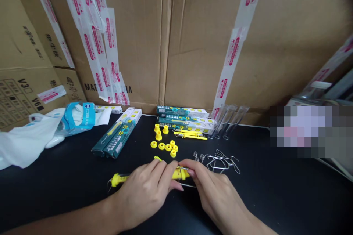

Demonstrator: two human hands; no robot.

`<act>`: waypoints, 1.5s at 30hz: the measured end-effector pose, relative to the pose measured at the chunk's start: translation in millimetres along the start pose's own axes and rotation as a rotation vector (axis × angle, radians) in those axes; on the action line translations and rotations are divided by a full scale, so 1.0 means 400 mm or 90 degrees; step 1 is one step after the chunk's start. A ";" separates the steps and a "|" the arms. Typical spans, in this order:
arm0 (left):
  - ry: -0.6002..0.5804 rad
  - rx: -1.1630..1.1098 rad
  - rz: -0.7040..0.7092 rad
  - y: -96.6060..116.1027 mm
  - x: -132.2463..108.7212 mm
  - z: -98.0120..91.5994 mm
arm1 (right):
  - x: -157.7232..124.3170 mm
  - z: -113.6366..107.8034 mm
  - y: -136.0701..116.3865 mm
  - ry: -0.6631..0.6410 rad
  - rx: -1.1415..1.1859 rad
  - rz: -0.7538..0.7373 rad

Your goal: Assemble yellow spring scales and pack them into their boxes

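Note:
Both of my hands are on one tubular spring scale, held level just above the black tabletop. Its yellow end cap (118, 179), with a small wire hook, sticks out to the left of my left hand (147, 187), which is wrapped around the clear tube. At the other end, my right hand (213, 187) pinches the bent metal wire handle (182, 169) against the yellow end piece. My fingers hide part of that joint and most of the tube. Just behind my left fingers lies a small yellow piece (157, 158), partly covered.
Beyond my hands lie yellow caps and rings (161, 146), yellow rods with springs (191, 134), wire handles (220, 162) and small clear pieces (195, 155). Clear tubes (227, 123) stand by spring-scale boxes (187, 123). More boxes (118, 132) and a tissue pack (79, 116) are left. Cardboard (198, 44) walls the back.

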State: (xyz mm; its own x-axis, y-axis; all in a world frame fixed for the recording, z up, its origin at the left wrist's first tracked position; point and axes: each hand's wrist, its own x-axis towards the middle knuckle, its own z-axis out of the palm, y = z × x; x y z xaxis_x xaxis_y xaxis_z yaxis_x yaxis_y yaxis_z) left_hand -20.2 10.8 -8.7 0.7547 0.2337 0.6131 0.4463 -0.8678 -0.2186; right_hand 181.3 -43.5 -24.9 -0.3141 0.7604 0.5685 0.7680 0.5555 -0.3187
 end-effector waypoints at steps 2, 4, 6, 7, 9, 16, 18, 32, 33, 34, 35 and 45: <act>-0.001 -0.008 -0.014 0.001 0.000 0.000 | 0.000 0.001 -0.003 -0.016 0.049 0.050; 0.009 -0.004 -0.016 0.003 0.001 0.001 | 0.000 -0.002 -0.008 -0.005 0.115 0.105; 0.021 0.004 -0.006 0.006 0.002 0.000 | -0.001 -0.008 -0.014 0.038 0.192 0.186; 0.025 0.009 -0.001 0.007 0.003 0.000 | -0.002 -0.012 -0.017 0.062 0.238 0.237; 0.022 0.016 -0.005 0.008 0.003 0.001 | -0.003 -0.019 -0.019 0.085 0.346 0.344; 0.027 0.004 -0.029 0.004 0.002 0.003 | 0.015 -0.016 -0.013 0.072 0.601 0.366; 0.029 0.002 -0.030 0.003 0.003 0.003 | 0.019 -0.007 -0.018 0.072 0.612 0.349; 0.015 0.013 -0.005 0.006 0.003 -0.011 | 0.010 0.007 -0.017 0.098 0.657 0.435; 0.009 0.012 0.001 0.006 0.002 -0.012 | 0.008 0.008 -0.015 0.094 0.650 0.427; 0.001 0.010 0.006 0.006 0.002 -0.012 | 0.007 0.010 -0.013 0.087 0.644 0.418; -0.004 0.006 0.010 0.005 0.003 -0.013 | 0.005 0.012 -0.011 0.077 0.639 0.408; 0.000 -0.055 -0.054 -0.001 0.018 -0.009 | 0.012 0.012 -0.026 0.037 0.602 0.355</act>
State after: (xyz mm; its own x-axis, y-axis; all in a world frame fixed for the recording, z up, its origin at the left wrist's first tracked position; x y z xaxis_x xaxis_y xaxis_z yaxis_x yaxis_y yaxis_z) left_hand -16.7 11.3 -1.7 0.7161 0.3071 0.6267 0.4647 -0.8799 -0.0997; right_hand 169.3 -43.8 -22.6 -0.0098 0.9815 0.1910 0.0489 0.1913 -0.9803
